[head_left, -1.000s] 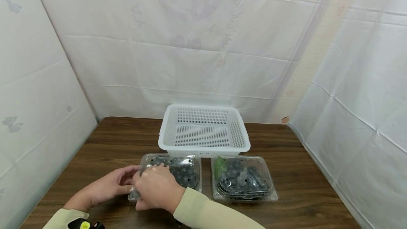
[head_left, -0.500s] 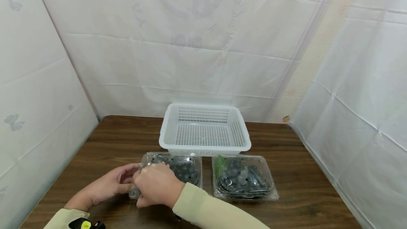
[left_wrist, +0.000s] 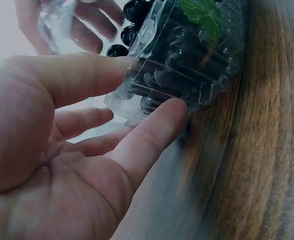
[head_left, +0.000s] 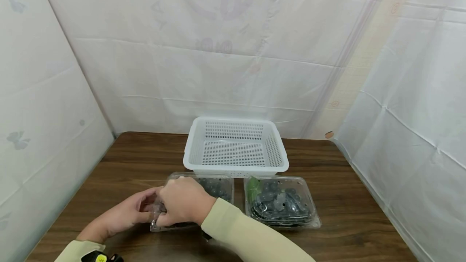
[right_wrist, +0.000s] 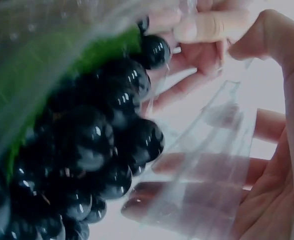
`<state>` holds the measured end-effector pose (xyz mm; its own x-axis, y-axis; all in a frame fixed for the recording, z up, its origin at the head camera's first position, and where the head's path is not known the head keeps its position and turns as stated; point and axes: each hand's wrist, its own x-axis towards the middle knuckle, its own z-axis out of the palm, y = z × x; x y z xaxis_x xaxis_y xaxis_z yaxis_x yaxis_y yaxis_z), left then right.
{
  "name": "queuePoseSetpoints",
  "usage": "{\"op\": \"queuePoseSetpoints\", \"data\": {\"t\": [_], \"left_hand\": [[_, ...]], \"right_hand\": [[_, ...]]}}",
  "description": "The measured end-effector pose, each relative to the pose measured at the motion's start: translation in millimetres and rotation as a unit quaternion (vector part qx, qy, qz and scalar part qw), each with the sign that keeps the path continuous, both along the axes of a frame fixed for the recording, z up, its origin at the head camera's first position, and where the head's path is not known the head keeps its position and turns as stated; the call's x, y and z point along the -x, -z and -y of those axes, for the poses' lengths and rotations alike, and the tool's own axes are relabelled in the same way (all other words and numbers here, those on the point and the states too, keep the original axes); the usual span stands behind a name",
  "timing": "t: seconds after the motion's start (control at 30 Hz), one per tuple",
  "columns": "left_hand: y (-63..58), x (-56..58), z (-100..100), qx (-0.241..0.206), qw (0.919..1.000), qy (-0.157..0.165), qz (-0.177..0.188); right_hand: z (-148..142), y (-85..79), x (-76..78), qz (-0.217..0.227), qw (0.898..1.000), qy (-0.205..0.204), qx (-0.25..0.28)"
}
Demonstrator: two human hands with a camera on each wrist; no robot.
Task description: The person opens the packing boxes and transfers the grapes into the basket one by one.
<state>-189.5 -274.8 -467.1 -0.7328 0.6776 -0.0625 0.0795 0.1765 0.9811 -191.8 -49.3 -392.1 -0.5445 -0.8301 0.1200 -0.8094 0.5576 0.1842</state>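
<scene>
A clear plastic clamshell box (head_left: 229, 181) of dark grapes (right_wrist: 89, 137) sits left of centre, with its lid raised at the near left. My left hand (head_left: 125, 215) holds the box's left edge, its thumb and fingers around the plastic rim in the left wrist view. My right hand (head_left: 187, 201) reaches across and grips the clear lid (right_wrist: 206, 145); through that lid its fingers show in the right wrist view. A green leaf (left_wrist: 201, 17) lies among the grapes. From the head, my right hand hides much of the box.
To the right stands a second clear clamshell box (head_left: 306, 191) of dark grapes with a green leaf. A white slatted basket (head_left: 236, 170) is behind both boxes on the brown wooden table (head_left: 349, 213). White sheeting (head_left: 233, 72) hangs at the back and sides.
My right hand has moved slightly up, and the lid's near left side is raised with it. The left hand stays at the box's edge.
</scene>
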Motion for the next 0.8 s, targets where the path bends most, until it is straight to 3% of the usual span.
{"op": "queuePoseSetpoints", "data": {"t": [0.13,0.43,0.8], "left_hand": [[-0.4,-1.5,-0.3,0.01,0.9997,-0.022,0.01],[-0.6,-2.0,-0.7,0.053,0.9942,-0.084,0.04],[-2.7,0.7,-4.9,0.041,0.9923,-0.09,0.075]], "right_hand": [[-0.8,3.5,-5.7,-0.01,1.0,-0.005,-0.012],[-15.0,14.7,-18.0,-0.095,0.995,0.001,-0.017],[-61.0,31.1,-16.2,-0.05,0.997,-0.014,0.055]]}}
